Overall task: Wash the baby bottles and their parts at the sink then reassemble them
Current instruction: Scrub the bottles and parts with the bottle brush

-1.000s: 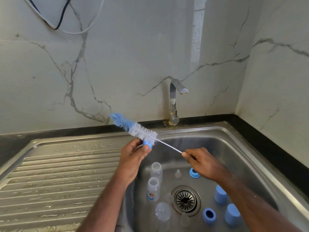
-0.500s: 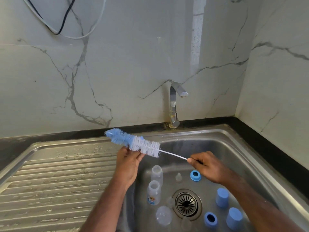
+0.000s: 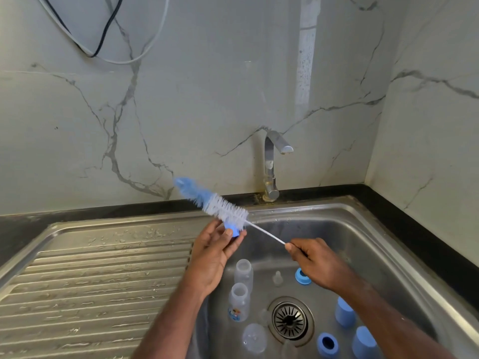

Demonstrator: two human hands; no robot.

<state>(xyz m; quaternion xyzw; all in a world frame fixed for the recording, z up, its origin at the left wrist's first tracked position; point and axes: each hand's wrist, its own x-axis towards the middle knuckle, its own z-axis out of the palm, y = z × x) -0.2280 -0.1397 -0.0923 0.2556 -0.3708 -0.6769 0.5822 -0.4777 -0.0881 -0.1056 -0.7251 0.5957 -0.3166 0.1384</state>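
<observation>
two hands share the scrubbing here: the left hand [image 3: 215, 255] pinches a small blue ring [image 3: 232, 227] between thumb and fingertips, held above the left edge of the sink [image 3: 375, 229], while the right hand [image 3: 315, 263] grips the thin white handle of the bottle brush [image 3: 217, 203], fingers curled tight round its end. the bristles lie across the top of the ring, blue tip pointing up and left toward the wall. to do this well, i'd judge the ring wants a firm pinch at its rim so it cannot spin away, and the brush should be pushed and turned through the opening rather than swept over it. the tap [image 3: 272, 161] looks dry, so a rinse is yet to come. down in the basin wait two clear bottles [image 3: 239, 294], a teat [image 3: 277, 278], a clear dome cap [image 3: 254, 338] and more blue collars and caps [image 3: 344, 310] near the drain [image 3: 289, 320].
</observation>
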